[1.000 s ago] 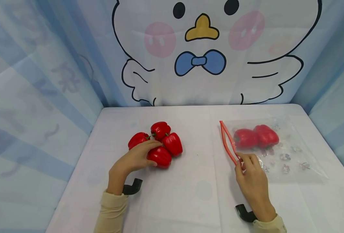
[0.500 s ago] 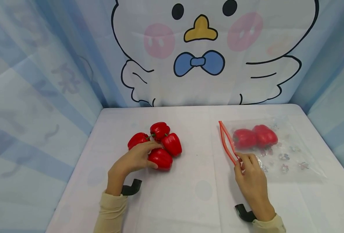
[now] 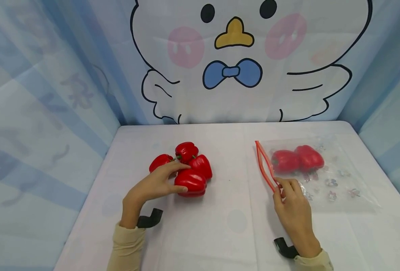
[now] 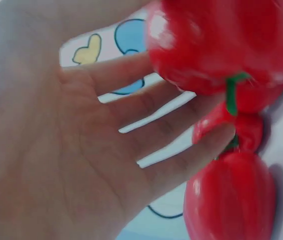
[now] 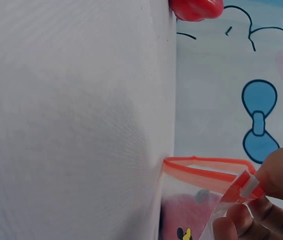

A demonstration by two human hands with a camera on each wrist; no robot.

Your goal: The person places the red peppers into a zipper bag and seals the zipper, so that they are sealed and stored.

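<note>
On the left of the table, my left hand [image 3: 154,185] grips a glossy red bell pepper [image 3: 193,183] between its thumb, on the near side, and its fingers over the far side. In the left wrist view that bell pepper [image 4: 226,37] shows a short green stem. Close behind it sit three more red peppers, at the left [image 3: 160,162], back [image 3: 186,151] and right [image 3: 202,165]. My right hand [image 3: 292,210] pinches the orange-red zip edge [image 3: 263,165] of a clear plastic bag [image 3: 342,201], whose mouth gapes toward the left. Two red peppers [image 3: 285,161] lie inside.
A white cloth covers the table [image 3: 227,229]. Behind stands a curtain with a cartoon bird and blue bow tie [image 3: 232,72]; blue-and-white curtains [image 3: 44,131] close in the sides. Black wrist mounts [image 3: 150,218] stick out from both wrists.
The gripped bell pepper has shifted slightly right and turned, and now overlaps the right-hand pepper in the head view. My left wrist has moved a little left; my right hand and the bag stay put.
</note>
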